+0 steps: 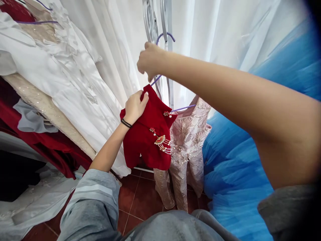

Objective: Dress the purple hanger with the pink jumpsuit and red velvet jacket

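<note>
Grey shirt cloth fills the bottom edge, nearest the camera, with the wearer's bare right forearm crossing from the right side. Its right hand is raised in front of a silver metal rack, the fingers curled inward; whether they pinch a hanger I cannot tell. One purple hanger hook shows just above that hand, looped around the rack's bar.

Below it, the left hand, a black band around the wrist, pinches a red velvet top near its upper edge: the thumb lies on the cloth, the other fingers mostly hidden. This top is at the middle of the view, tilted, with a purple hanger arm coming out of its neck. Floral ornaments trim the top, along with a fan-shaped brooch trailing beaded strands.

Partly behind the red top hangs a pink brocade garment, its lower portions reaching down toward red floor tiles. Blue tulle billows to the right, white curtains drape behind the rack, and white dresses hang at left.
</note>
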{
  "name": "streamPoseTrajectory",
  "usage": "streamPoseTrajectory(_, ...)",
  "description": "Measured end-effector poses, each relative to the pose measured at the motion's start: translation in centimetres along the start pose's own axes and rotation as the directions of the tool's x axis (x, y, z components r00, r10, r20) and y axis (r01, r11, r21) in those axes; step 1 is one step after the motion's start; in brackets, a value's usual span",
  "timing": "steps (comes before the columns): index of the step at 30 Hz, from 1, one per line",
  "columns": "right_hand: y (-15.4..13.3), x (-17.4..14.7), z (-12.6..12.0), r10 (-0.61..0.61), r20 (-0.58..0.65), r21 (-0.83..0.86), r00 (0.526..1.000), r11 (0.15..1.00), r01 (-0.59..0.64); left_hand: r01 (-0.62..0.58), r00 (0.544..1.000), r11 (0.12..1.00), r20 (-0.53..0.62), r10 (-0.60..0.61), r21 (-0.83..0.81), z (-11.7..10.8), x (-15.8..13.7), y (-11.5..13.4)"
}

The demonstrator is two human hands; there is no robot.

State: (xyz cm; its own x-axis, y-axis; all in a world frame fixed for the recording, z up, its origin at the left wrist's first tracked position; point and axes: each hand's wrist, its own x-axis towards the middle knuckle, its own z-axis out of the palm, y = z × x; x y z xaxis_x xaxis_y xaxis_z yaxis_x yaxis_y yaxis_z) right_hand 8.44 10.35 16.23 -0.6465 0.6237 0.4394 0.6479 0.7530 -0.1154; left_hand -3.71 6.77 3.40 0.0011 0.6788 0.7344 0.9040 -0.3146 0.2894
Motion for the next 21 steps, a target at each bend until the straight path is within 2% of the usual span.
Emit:
streamPoseTrajectory(2, 0.0, -1.8, -2.2, -0.146, -0.086, -0.261, 0.986, 0.958, 0.119, -0.032, 0.999, 0.997, 0.031, 0.034, -0.066, 0.4, 0.6, -0.8)
streamPoseTrajectory(3, 0.5, -3.2, -3.2, -0.228, -0.139, -0.338, 0.964, 0.926, 0.17, -0.047, 0.996, 0.991, 0.071, 0.056, -0.122, 0.3, 0.9, -1.1)
streamPoseTrajectory(5, 2.8, -6.7, -4.8, -0.302, -0.278, -0.374, 0.912, 0.908, 0.187, -0.029, 0.978, 0.971, 0.193, 0.076, -0.238, -0.2, 1.5, -1.7)
streamPoseTrajectory(6, 4.9, -8.6, -5.1, -0.28, -0.362, -0.346, 0.889, 0.926, 0.151, 0.0, 0.964, 0.96, 0.256, 0.074, -0.279, -0.5, 1.9, -1.7)
streamPoseTrajectory(8, 10.1, -12.4, -4.3, -0.111, -0.561, -0.13, 0.82, 0.99, 0.045, 0.059, 0.937, 0.949, 0.346, 0.054, -0.309, -1.0, 2.7, -1.4)
streamPoseTrajectory(9, 12.9, -14.0, -3.2, 0.067, -0.666, 0.106, 0.743, 0.994, 0.006, 0.077, 0.931, 0.952, 0.364, 0.038, -0.297, -1.1, 3.0, -1.0)
streamPoseTrajectory(10, 15.5, -15.4, -1.7, 0.311, -0.727, 0.386, 0.612, 0.922, -0.01, 0.088, 0.93, 0.96, 0.367, 0.016, -0.267, -1.2, 3.3, -0.6)
streamPoseTrajectory(11, 17.6, -16.5, 0.3, 0.523, -0.654, 0.608, 0.546, 0.793, -0.032, 0.099, 0.932, 0.969, 0.362, -0.012, -0.225, -1.1, 3.6, -0.1)
streamPoseTrajectory(12, 19.0, -17.3, 2.5, 0.655, -0.492, 0.761, 0.574, 0.644, -0.083, 0.112, 0.934, 0.977, 0.355, -0.042, -0.179, -1.0, 3.9, 0.4)
streamPoseTrajectory(13, 19.6, -17.8, 5.0, 0.652, -0.38, 0.798, 0.657, 0.59, -0.124, 0.127, 0.934, 0.982, 0.349, -0.072, -0.137, -0.8, 4.2, 0.8)
streamPoseTrajectory(14, 19.4, -18.0, 7.4, 0.607, -0.288, 0.815, 0.741, 0.561, -0.143, 0.144, 0.932, 0.984, 0.349, -0.098, -0.107, -0.6, 4.4, 1.1)
streamPoseTrajectory(16, 17.1, -17.6, 12.0, 0.451, -0.091, 0.838, 0.888, 0.517, -0.176, 0.174, 0.923, 0.981, 0.362, -0.131, -0.087, -0.2, 4.8, 1.4)
streamPoseTrajectory(17, 15.5, -17.1, 13.9, 0.371, -0.008, 0.847, 0.928, 0.496, -0.191, 0.184, 0.92, 0.979, 0.366, -0.141, -0.086, -0.1, 4.9, 1.3)
streamPoseTrajectory(19, 12.5, -16.0, 16.5, 0.171, 0.137, 0.87, 0.976, 0.451, -0.201, 0.192, 0.918, 0.977, 0.369, -0.146, -0.091, 0.2, 5.1, 1.0)
streamPoseTrajectory(20, 11.4, -15.5, 17.3, 0.023, 0.201, 0.891, 0.979, 0.412, -0.192, 0.19, 0.919, 0.977, 0.367, -0.143, -0.098, 0.4, 5.2, 0.8)
streamPoseTrajectory(21, 10.6, -15.1, 17.7, -0.122, 0.242, 0.912, 0.963, 0.368, -0.182, 0.185, 0.921, 0.977, 0.365, -0.135, -0.106, 0.5, 5.2, 0.7)
